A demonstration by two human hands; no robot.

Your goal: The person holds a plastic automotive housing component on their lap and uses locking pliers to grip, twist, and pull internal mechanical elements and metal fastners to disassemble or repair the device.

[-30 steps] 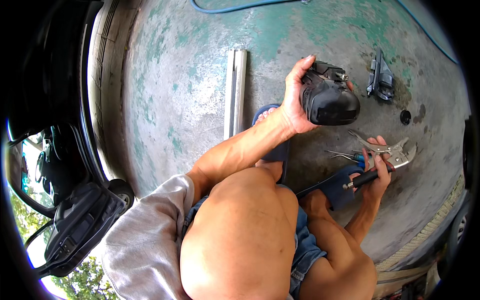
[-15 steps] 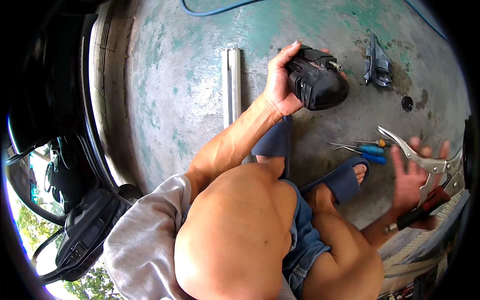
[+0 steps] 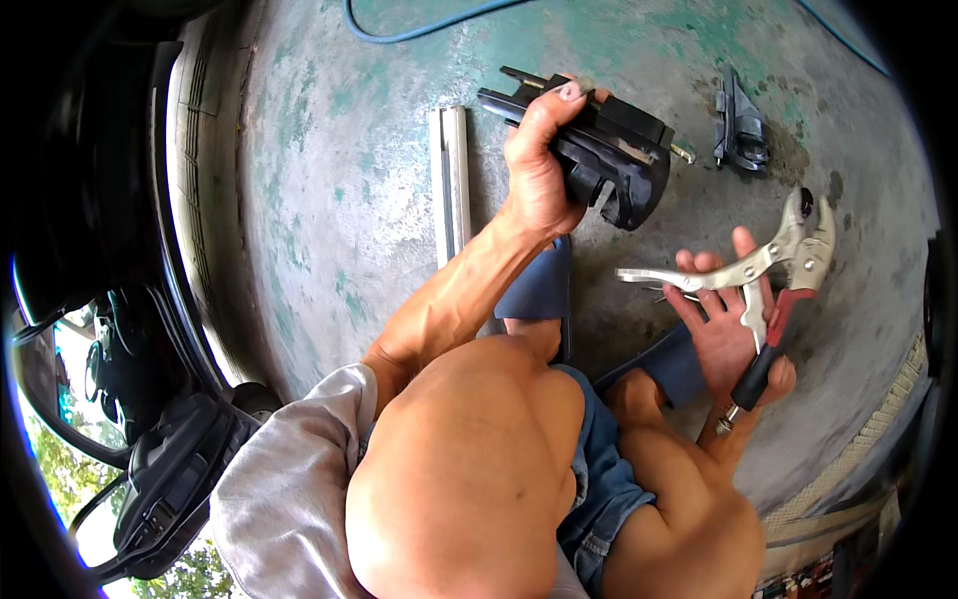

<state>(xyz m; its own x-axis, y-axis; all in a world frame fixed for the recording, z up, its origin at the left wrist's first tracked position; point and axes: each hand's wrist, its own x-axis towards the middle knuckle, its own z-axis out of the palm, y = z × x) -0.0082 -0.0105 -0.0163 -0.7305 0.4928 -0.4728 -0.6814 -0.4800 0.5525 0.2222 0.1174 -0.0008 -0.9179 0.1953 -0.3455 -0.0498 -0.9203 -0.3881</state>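
My left hand grips a black plastic part, raised above the floor. A rounded cover forms its near end, prongs stick out at the far left, and a small metal shaft juts from its right side. To the right, my right hand holds a pair of silver locking pliers with red and black on one handle. The pliers' handles are spread and their jaws point away from me. My right fingers are stretched behind the handle while the thumb crosses the black grip. Nothing lies between the jaws.
A dark plastic bracket lies on the floor at the far right. A pale metal rail rests left of my sandal. A blue hose curves along the far side. At the left stands a black vehicle part.
My right hand has brought the pliers leftward and away from the right edge, turning them. My left hand has shifted slightly left and tilted the black part, baring its pronged end.
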